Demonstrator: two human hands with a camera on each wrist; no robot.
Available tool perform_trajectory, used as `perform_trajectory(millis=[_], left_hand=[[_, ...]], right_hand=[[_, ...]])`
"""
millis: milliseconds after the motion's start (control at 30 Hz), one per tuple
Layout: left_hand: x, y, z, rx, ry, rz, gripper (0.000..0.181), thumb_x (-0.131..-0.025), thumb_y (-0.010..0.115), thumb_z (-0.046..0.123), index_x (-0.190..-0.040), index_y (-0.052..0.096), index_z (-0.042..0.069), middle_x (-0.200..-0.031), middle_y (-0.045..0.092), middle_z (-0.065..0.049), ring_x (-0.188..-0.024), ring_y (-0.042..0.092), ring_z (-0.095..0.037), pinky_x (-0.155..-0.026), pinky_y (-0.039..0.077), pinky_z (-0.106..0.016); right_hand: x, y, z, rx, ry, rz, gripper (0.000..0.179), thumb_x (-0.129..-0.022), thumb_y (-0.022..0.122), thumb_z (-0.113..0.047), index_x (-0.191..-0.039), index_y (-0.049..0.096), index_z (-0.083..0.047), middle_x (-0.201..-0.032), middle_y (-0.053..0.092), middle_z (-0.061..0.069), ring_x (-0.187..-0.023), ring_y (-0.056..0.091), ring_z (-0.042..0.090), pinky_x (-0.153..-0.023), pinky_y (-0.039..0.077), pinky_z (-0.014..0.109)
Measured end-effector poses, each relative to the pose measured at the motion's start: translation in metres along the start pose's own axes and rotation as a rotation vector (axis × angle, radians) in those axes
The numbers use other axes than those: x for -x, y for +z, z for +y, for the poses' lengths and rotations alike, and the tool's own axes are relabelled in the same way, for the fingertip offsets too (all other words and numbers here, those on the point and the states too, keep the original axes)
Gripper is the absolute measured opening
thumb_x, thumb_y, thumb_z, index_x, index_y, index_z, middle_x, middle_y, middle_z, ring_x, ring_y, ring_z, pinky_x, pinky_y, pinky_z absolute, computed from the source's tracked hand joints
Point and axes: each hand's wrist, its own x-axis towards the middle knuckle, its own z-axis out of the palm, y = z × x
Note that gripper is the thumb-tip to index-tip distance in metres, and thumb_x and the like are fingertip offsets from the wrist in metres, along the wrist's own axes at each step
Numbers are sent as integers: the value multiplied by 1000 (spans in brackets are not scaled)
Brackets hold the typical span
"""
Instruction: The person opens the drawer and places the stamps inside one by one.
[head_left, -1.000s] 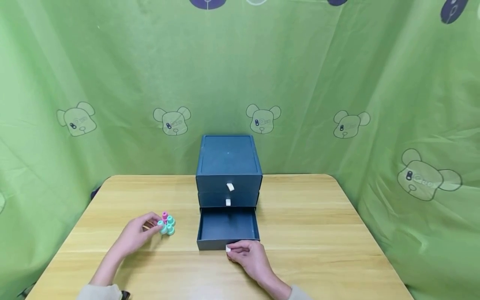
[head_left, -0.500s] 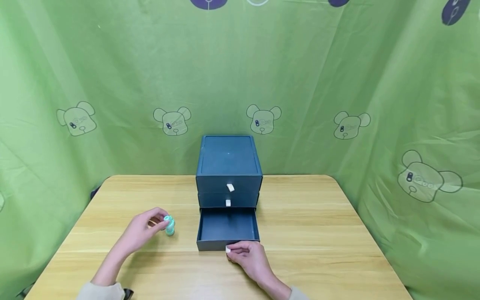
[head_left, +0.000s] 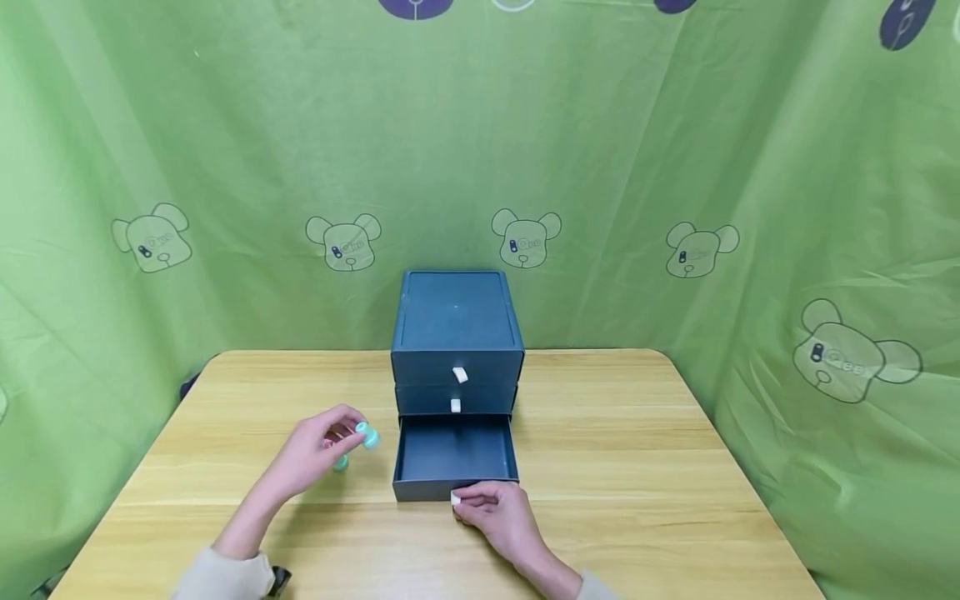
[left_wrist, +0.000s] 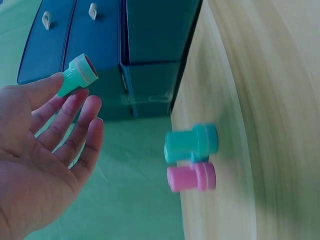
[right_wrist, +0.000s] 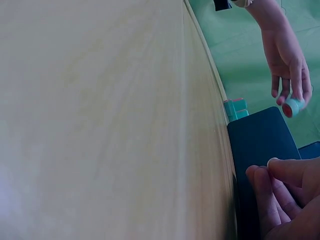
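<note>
Left hand [head_left: 315, 450] pinches hollow teal cylinder [head_left: 367, 435] in air, left of open bottom drawer [head_left: 423, 491]; right hand [head_left: 502, 518] pinches white pull tab [head_left: 455, 498]. Advisable: tab held steady, teal cylinder high enough to clear drawer, pink cylinder [left_wrist: 191, 176] on tabletop [head_left: 637, 467] unbumped.

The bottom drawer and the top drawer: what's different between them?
The bottom drawer is pulled out, while the top drawer is closed. The right hand pinches the bottom drawer's white tab; no hand touches the top drawer's. Both are dark blue with a white tab.
</note>
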Motion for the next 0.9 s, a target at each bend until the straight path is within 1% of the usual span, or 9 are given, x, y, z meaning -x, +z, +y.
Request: perform_trajectory(millis=[167,300,567,800,900], left_hand=[[-12,16,4,11,63,-9,10,-99,71,20,-109,70,18,-96,73,8,-87,67,-10,-80,57,-28],[-19,29,11,17,83,-27,11,-98,73,18,-109,69,19,-96,73,9,-87,67,-8,-79,57,-26],[-30,49,26,37,76,-79,11,-99,71,19,-109,67,20,-98,74,8,-87,66,-8,-79,56,-26],[-40,64,32,19,113,-102,9,-99,71,18,-108,68,17,-96,74,6,-84,65,-8,-78,56,-26],[-43,69,33,14,106,-108,9,-99,71,18,-107,68,19,-95,72,7,-84,65,-6,-78,56,-25]], right_hand=[[0,0,0,-3,2,0,14,-88,82,-10,-102,82,-6,-90,80,8,-80,77,16,-69,61,21],[0,0,0,-3,4,-1,15,-88,82,-11,-102,82,-6,-90,80,7,-80,77,15,-70,61,21],[0,-1,0,3,4,-2,15,-88,82,-12,-102,82,-7,-90,81,7,-80,77,15,-69,60,20],[0,-1,0,2,4,-6,15,-89,82,-12,-102,82,-6,-90,81,7,-80,77,15,-70,61,21],[0,-1,0,7,0,-10,15,-89,82,-12,-102,82,-6,-90,81,7,-80,77,15,-70,60,20]])
